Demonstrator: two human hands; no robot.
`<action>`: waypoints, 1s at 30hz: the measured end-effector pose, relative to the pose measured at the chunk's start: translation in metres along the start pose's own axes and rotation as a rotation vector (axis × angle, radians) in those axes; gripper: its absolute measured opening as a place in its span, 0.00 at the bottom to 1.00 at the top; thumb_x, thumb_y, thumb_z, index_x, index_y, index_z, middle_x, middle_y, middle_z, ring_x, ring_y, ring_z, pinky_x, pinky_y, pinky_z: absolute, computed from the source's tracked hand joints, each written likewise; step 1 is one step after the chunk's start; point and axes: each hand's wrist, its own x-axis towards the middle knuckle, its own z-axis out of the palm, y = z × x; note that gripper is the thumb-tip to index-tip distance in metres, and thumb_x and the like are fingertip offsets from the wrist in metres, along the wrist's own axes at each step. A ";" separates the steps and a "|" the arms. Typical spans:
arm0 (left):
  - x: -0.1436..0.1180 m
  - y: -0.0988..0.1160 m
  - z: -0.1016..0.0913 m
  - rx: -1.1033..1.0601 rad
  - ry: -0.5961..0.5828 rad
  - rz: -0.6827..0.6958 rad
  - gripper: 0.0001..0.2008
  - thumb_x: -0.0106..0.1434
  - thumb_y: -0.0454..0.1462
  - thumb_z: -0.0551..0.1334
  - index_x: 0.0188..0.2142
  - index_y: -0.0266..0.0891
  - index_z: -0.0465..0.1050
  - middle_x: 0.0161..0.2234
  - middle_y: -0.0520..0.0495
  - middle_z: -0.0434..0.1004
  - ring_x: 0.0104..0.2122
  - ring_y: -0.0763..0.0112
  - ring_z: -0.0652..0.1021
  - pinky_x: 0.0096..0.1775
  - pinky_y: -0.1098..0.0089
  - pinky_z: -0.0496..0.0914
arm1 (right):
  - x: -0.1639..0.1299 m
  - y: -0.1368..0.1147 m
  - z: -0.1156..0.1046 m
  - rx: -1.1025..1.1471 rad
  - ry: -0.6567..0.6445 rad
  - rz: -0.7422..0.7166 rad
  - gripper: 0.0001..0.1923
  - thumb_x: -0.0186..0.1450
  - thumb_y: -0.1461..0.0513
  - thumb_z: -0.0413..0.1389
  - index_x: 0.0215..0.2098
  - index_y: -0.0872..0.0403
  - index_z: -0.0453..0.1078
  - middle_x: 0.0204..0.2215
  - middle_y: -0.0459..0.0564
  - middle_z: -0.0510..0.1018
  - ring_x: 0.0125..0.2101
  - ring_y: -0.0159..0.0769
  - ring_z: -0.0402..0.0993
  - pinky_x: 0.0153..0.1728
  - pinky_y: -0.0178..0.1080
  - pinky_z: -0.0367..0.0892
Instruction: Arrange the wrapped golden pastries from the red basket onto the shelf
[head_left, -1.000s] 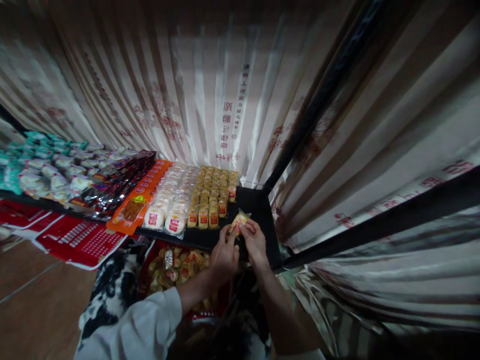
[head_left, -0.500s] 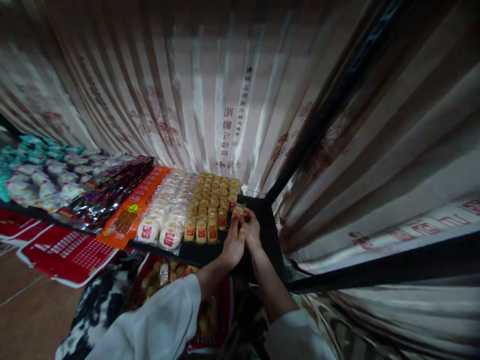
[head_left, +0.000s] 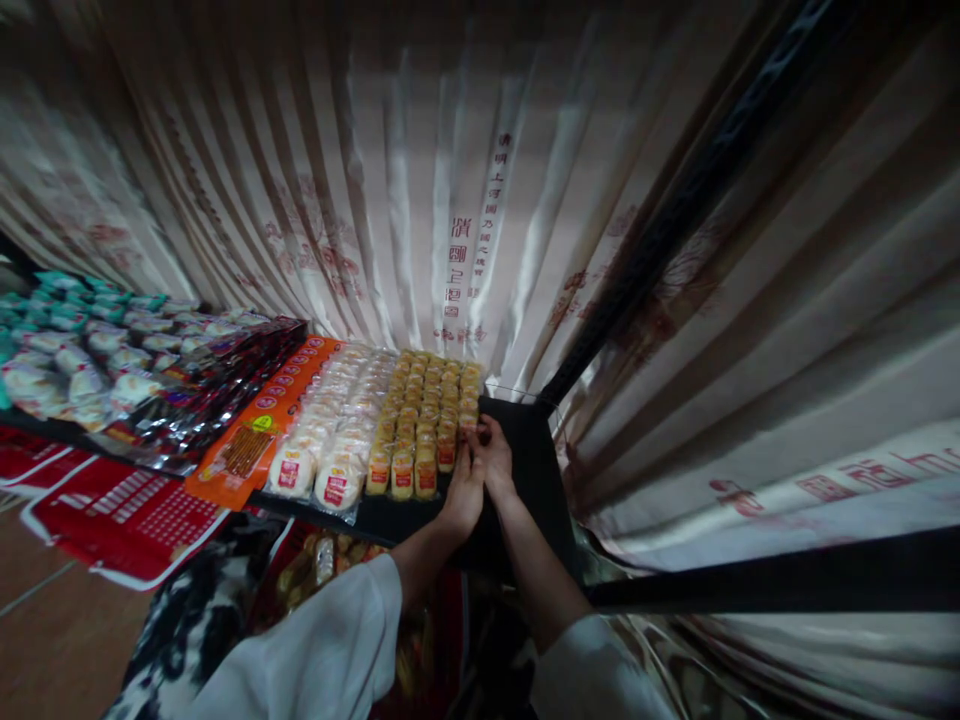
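Rows of small yellow wrapped cakes (head_left: 420, 410) stand at the right end of the goods on a black shelf (head_left: 529, 480). My right hand (head_left: 495, 460) has its thumb and fingers pinched at the front end of the rightmost row, around a small packet of the same kind, mostly hidden by the fingers. Just below and to the left, my left hand (head_left: 463, 492) has its fingers held together, their tips against the front of that packet. Left of the yellow cakes lie two rows of round white wrapped cakes (head_left: 341, 480) with red labels.
An orange snack bag (head_left: 244, 450), dark shiny packets (head_left: 214, 400), white-wrapped pieces (head_left: 90, 375) and green packets (head_left: 64, 295) continue leftward. Below the shelf are red bags (head_left: 127, 515) and a red container with wrapped food (head_left: 322, 560). A pale printed curtain (head_left: 420, 180) and black frame post (head_left: 645, 260) stand behind.
Both hands have brought the small yellow packet slightly left and down, against the end of the rightmost row. The packet is now more hidden behind the fingers. The view has shifted slightly.
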 end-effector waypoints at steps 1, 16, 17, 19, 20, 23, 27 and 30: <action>0.000 0.000 0.000 -0.012 0.002 -0.010 0.26 0.65 0.41 0.47 0.62 0.36 0.50 0.64 0.44 0.48 0.63 0.70 0.51 0.63 0.65 0.46 | -0.001 0.001 0.000 0.008 0.003 0.001 0.21 0.50 0.55 0.56 0.41 0.52 0.67 0.32 0.46 0.75 0.35 0.37 0.72 0.40 0.40 0.65; -0.001 0.010 0.005 -0.025 0.027 -0.007 0.25 0.66 0.37 0.47 0.61 0.35 0.52 0.64 0.44 0.49 0.63 0.69 0.52 0.63 0.65 0.47 | -0.013 0.011 0.000 0.023 0.040 -0.058 0.19 0.51 0.51 0.54 0.36 0.54 0.69 0.33 0.50 0.74 0.34 0.37 0.69 0.40 0.40 0.64; -0.003 0.010 0.005 -0.028 0.027 -0.008 0.24 0.65 0.37 0.47 0.61 0.37 0.53 0.64 0.46 0.49 0.63 0.69 0.53 0.63 0.65 0.47 | -0.014 0.012 0.000 0.017 0.048 -0.052 0.21 0.51 0.52 0.54 0.39 0.55 0.69 0.35 0.51 0.74 0.35 0.37 0.69 0.41 0.40 0.64; -0.009 0.011 0.004 -0.043 0.013 -0.016 0.24 0.65 0.38 0.48 0.61 0.39 0.53 0.63 0.47 0.51 0.62 0.68 0.54 0.62 0.64 0.49 | -0.017 0.013 -0.001 0.012 0.053 -0.026 0.24 0.51 0.53 0.54 0.43 0.57 0.69 0.37 0.52 0.74 0.37 0.38 0.69 0.43 0.41 0.64; -0.014 0.012 0.003 -0.054 0.002 -0.019 0.24 0.65 0.38 0.48 0.61 0.39 0.53 0.63 0.47 0.52 0.62 0.67 0.56 0.62 0.63 0.51 | -0.019 0.013 -0.001 0.015 0.054 -0.009 0.26 0.51 0.53 0.55 0.44 0.58 0.68 0.39 0.53 0.73 0.38 0.39 0.69 0.43 0.41 0.64; -0.033 0.013 -0.004 -0.059 -0.024 -0.020 0.24 0.65 0.39 0.48 0.60 0.36 0.55 0.61 0.44 0.57 0.60 0.64 0.60 0.61 0.63 0.54 | -0.029 0.009 -0.004 0.019 0.074 0.030 0.27 0.52 0.54 0.54 0.47 0.58 0.67 0.42 0.55 0.73 0.41 0.39 0.70 0.44 0.42 0.64; -0.075 0.012 -0.017 0.016 -0.004 -0.003 0.22 0.63 0.36 0.49 0.55 0.32 0.62 0.55 0.41 0.67 0.54 0.65 0.68 0.58 0.67 0.60 | -0.059 -0.006 -0.011 0.049 0.116 0.026 0.24 0.55 0.53 0.53 0.47 0.57 0.67 0.44 0.55 0.73 0.41 0.38 0.70 0.43 0.40 0.65; -0.116 0.007 -0.034 0.046 -0.008 0.058 0.17 0.63 0.36 0.47 0.47 0.38 0.69 0.48 0.45 0.74 0.48 0.67 0.72 0.53 0.66 0.65 | -0.096 -0.019 -0.014 0.109 0.091 -0.012 0.23 0.57 0.53 0.51 0.47 0.56 0.66 0.45 0.55 0.72 0.40 0.36 0.70 0.40 0.37 0.67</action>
